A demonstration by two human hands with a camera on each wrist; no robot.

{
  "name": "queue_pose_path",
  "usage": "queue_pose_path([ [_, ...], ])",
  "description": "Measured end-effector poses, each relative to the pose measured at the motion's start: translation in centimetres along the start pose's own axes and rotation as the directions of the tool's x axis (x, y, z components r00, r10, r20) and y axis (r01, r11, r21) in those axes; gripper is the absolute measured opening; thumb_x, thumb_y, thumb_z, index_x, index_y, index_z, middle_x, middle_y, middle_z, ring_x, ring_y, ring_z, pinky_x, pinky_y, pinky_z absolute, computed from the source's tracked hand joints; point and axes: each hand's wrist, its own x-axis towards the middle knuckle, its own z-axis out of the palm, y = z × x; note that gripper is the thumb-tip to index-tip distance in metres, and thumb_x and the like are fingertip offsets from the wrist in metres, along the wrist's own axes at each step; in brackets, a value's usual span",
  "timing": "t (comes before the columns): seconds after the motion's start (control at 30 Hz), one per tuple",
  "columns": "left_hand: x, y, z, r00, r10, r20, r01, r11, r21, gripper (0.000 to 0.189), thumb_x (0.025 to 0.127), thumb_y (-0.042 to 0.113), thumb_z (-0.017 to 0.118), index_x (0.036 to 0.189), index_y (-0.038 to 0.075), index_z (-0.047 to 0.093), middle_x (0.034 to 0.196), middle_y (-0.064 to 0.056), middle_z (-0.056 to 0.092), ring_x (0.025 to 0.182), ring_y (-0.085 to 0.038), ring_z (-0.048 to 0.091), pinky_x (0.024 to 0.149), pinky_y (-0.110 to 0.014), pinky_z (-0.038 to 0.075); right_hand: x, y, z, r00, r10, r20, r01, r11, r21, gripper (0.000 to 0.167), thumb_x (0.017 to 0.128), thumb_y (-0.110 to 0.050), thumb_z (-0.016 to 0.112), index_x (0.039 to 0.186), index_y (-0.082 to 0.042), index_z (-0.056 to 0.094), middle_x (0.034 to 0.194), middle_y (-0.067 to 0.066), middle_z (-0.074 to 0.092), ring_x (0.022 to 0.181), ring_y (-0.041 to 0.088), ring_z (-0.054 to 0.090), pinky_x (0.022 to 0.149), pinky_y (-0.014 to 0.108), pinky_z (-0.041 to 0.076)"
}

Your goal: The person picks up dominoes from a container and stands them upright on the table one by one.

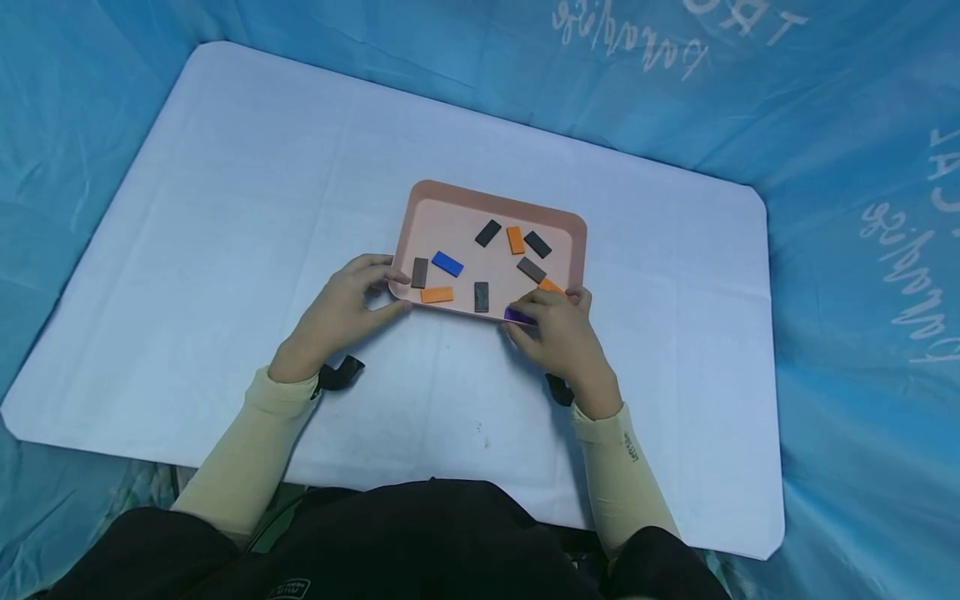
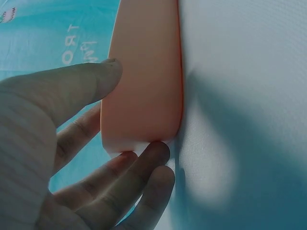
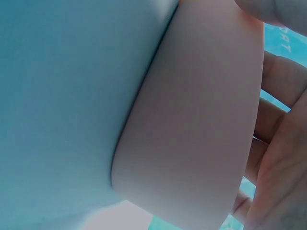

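Note:
A shallow pink tray (image 1: 457, 218) lies on the white table, with several small rectangular blocks spread inside it. At its near left corner, my left hand (image 1: 339, 310) grips the wall; the left wrist view shows the thumb (image 2: 111, 76) on the outer front side and other fingers around the corner. My right hand (image 1: 557, 332) holds the near right part of the wall, thumb outside and fingers over the rim. A purple block (image 1: 516, 316), partly covered, lies by its fingertips. An orange block (image 1: 551, 286) shows just beyond that hand.
Elsewhere in the tray are a blue block (image 1: 447, 264), a black block (image 1: 488, 233), a grey block (image 1: 419, 272) and an orange block (image 1: 437, 294). White cloth (image 1: 262, 183) covers the table around the tray. Blue sheeting (image 1: 465, 62) hangs behind it and at the sides.

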Motion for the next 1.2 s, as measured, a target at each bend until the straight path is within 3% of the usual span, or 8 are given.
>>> queue_pose_path([
  [0.47,0.0,-0.1,0.1,1.000,0.000,0.006,0.000,1.000,-0.018,0.034,0.090,0.021,0.078,0.118,0.005,0.068,0.143,-0.015,0.052,0.104,-0.027,0.060,0.093,-0.043,0.053,0.1,0.1,-0.4,0.999,0.002,0.054,-0.009,0.993,0.117,0.041,0.097,-0.042,0.065,0.121,-0.011,0.074,0.117,0.004,0.071,0.110,0.022,0.062,0.102,0.062,0.022],
  [1.2,0.0,-0.1,0.2,1.000,0.004,-0.005,-0.004,1.000,-0.001,0.034,0.090,0.021,0.079,0.118,0.006,0.068,0.142,-0.016,0.052,0.101,-0.026,0.061,0.091,-0.042,0.053,0.6,0.0,0.7,0.999,-0.030,0.029,0.031,0.998,-0.047,0.027,0.095,-0.031,0.068,0.115,-0.013,0.074,0.107,0.002,0.067,0.097,0.020,0.059,0.096,0.055,0.030],
])
